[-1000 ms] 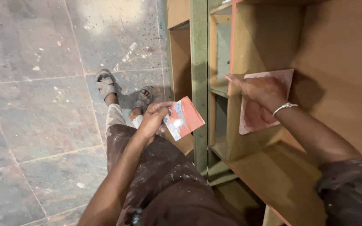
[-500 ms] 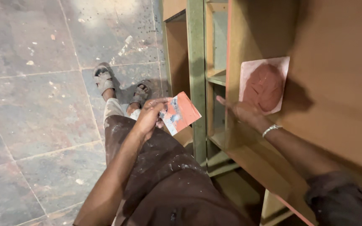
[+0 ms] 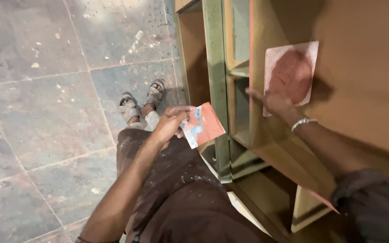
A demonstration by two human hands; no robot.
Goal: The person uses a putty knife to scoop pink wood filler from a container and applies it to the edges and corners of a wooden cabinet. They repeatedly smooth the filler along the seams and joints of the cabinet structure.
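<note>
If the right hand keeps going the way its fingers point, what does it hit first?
Likely the pink sheet on the wooden cabinet panel; the right hand already overlaps its lower edge, though contact is unclear.

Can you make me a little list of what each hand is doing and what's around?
left hand: holds a folded orange sheet over the lap
right hand: rests at the lower edge of a pink sheet
pink sheet: lies flat on the wooden cabinet side
floor: grey stone tiles, speckled
feet: in sandals
</note>
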